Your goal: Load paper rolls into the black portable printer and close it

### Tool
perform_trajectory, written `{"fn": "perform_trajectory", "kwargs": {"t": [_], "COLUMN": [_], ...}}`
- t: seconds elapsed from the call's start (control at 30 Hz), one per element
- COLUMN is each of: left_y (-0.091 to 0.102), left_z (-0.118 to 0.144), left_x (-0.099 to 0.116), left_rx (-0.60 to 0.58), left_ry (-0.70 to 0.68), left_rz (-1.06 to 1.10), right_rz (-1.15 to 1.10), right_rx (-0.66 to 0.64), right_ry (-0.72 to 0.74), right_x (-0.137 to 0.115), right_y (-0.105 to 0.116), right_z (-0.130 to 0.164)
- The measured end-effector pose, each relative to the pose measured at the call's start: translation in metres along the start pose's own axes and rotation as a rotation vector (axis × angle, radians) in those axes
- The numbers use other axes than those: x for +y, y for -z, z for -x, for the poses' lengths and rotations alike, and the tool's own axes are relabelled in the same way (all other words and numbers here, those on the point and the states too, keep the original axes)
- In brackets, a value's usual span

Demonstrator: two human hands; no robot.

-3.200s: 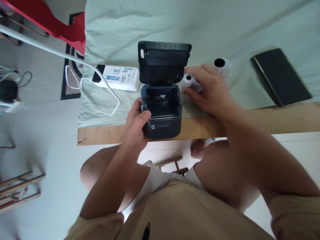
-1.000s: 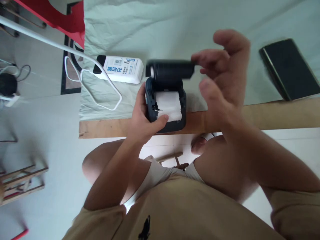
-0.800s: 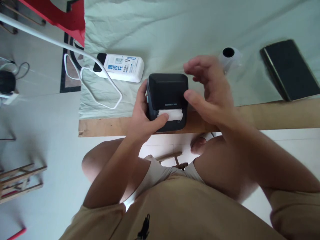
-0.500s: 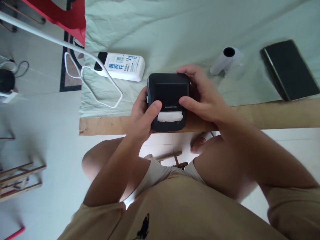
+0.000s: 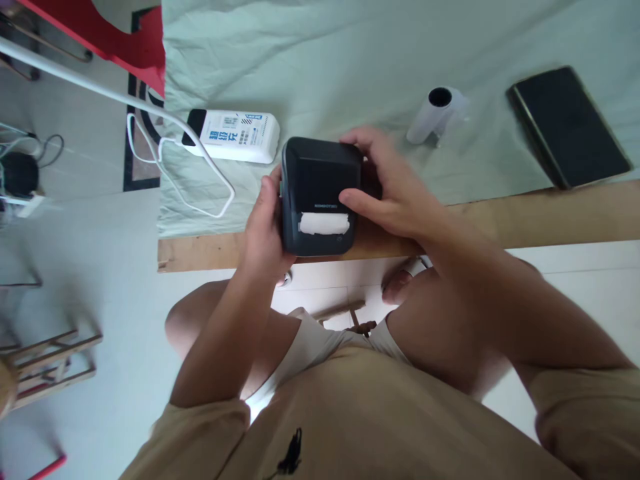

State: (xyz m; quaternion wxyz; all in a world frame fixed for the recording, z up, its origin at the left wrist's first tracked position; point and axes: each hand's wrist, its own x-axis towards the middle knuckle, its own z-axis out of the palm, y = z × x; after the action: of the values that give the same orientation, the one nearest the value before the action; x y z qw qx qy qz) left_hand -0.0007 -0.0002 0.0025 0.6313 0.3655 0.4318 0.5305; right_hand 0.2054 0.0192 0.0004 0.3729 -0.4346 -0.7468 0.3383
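"Where's the black printer (image 5: 320,175)?"
"Between the left hand (image 5: 263,230), curled against one side, and the right hand (image 5: 393,187), pinching the other."
"What's hidden?"
"Its underside; lettering (image 5: 325,207) above the paper strip (image 5: 325,224) is blurred."

Looks forward and steeply down from head height, as 1 worn view; peers over the tan shirt (image 5: 380,413) at the bottom edge and along the forearms; centres roughly on the dark printer (image 5: 320,177) between the left hand (image 5: 263,227) and right hand (image 5: 395,187); stays near enough for the large print on the white power bank (image 5: 250,138) to read; spans widely, from the floor (image 5: 125,307) at left to the green cloth (image 5: 340,73) across the top.
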Motion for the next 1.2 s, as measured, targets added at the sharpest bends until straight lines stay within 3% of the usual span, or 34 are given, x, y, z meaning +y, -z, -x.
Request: {"fn": "perform_trajectory", "kwargs": {"t": [0.13, 0.27, 0.4, 0.53, 0.63, 0.73, 0.87, 0.93, 1.07, 1.2], "left_y": [0.000, 0.002, 0.001, 0.001, 0.002, 0.001, 0.000, -0.001, -0.003, -0.002], "left_z": [0.000, 0.001, 0.000, -0.002, -0.004, -0.005, -0.005, -0.005, -0.004, -0.001], "left_x": [-0.001, 0.001, 0.003, 0.001, -0.002, -0.003, -0.004, -0.003, 0.001, 0.002], "left_rx": [0.104, 0.133, 0.148, 0.180, 0.211, 0.218, 0.235, 0.258, 0.284, 0.217], "left_ry": [0.130, 0.148, 0.123, 0.092, 0.061, 0.066, 0.083, 0.056, 0.071, 0.087], "left_rz": [0.003, 0.017, -0.011, -0.012, -0.004, -0.011, -0.010, 0.006, 0.034, 0.004], "right_rz": [0.053, 0.108, 0.112, 0.276, 0.425, 0.503, 0.556, 0.576, 0.567, 0.697], "right_rx": [0.055, 0.185, 0.104, 0.092, 0.188, 0.381, 0.533, 0.530, 0.484, 0.151], "right_ry": [0.007, 0.041, 0.098, 0.142, 0.242, 0.359, 0.288, 0.218, 0.218, 0.021], "right_x": [-0.004, -0.008, -0.014, -0.019, -0.026, -0.039, -0.058, -0.063, -0.063, -0.073], "right_y": [0.000, 0.002, 0.006, 0.008, 0.007, 0.007, 0.010, 0.012, 0.011, 0.011], "right_z": [0.002, 0.005, 0.005, 0.005, 0.006, 0.004, -0.007, -0.014, -0.021, -0.022]}}
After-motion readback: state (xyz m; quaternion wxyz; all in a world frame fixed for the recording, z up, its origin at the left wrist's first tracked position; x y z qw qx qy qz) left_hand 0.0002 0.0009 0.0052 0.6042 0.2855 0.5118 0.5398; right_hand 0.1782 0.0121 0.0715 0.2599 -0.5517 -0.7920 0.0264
